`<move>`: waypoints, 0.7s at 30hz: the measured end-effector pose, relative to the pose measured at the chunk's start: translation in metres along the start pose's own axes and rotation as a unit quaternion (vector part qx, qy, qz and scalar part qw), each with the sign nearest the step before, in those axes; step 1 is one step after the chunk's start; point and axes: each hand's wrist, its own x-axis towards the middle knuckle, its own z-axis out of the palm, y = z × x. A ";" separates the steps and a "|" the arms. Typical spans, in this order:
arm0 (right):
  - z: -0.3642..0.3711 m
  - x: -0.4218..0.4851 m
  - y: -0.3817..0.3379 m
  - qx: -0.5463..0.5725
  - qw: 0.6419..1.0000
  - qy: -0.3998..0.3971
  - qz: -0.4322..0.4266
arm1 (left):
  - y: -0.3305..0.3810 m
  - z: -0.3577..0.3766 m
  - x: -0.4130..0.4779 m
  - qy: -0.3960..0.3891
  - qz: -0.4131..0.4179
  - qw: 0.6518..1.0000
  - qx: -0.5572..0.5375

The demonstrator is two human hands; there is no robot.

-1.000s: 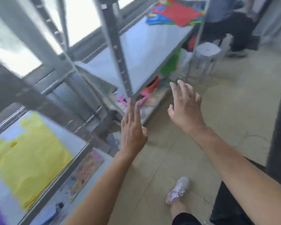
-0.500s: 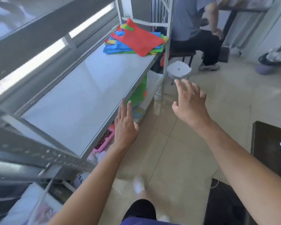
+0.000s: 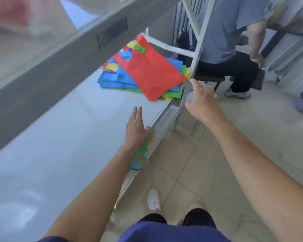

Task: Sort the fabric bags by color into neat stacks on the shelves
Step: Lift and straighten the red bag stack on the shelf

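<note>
bright daylight, motion blur, edges warped

shelf (image 3: 68,137): bare up to bag pile (image 3: 147,74) | upright post (image 3: 191,79) blocks its right

Matt cloth bags (image 3: 152,74) lie on a smooth, glossy grey shelf (image 3: 68,137) with a metal frame (image 3: 196,55).

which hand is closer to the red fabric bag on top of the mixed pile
Right. The right hand is just past the flat red fabric bag's near corner, by the grey metal shelf post. The left hand hovers lower, over the bare shelf board.
</note>
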 end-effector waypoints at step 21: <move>0.131 0.446 0.050 0.062 0.953 -0.289 -0.063 | 0.038 0.032 0.272 0.257 -0.468 0.750 -0.390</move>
